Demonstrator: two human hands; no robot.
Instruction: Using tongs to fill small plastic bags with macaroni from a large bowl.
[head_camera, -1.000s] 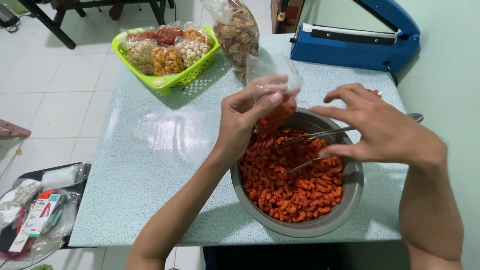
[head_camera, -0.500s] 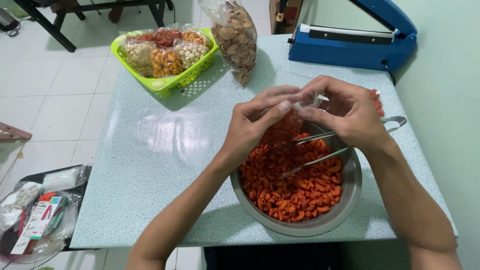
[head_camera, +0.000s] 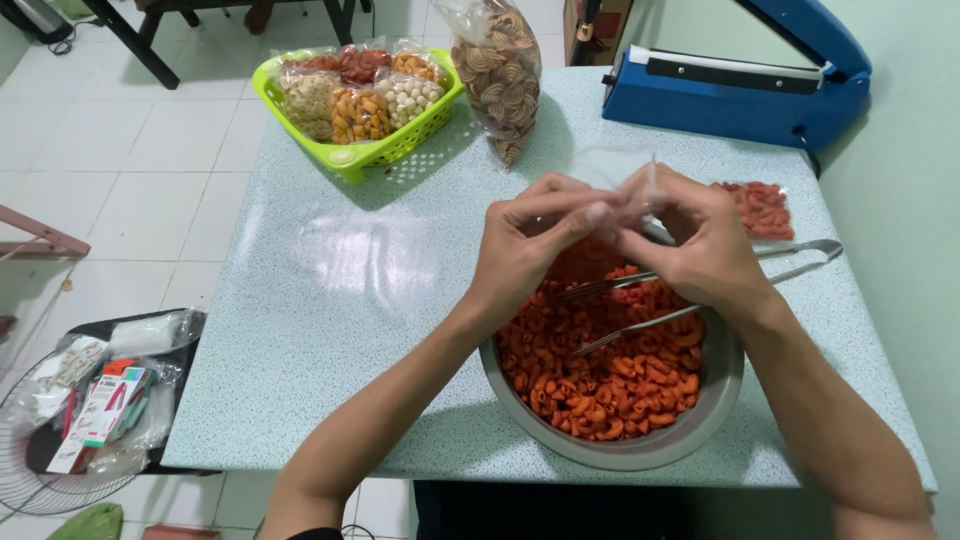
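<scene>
Head view: clear plastic bag pinched between both hands' fingers above the bowl.

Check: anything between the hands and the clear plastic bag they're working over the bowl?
Nothing visible. Left hand and right hand both already pinch the clear plastic bag directly, above the steel bowl of orange snacks. The tongs rest across the bowl, below the hands.

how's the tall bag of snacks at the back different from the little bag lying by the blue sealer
The tall bag stands upright and holds brown, ridged shell-like pieces; the small bag lies flat and holds red-orange pieces like those in the metal bowl. The tall bag is much bigger and fuller. The tall bag sits beside the green basket, the small one beside the blue sealer. Both are clear plastic.
</scene>
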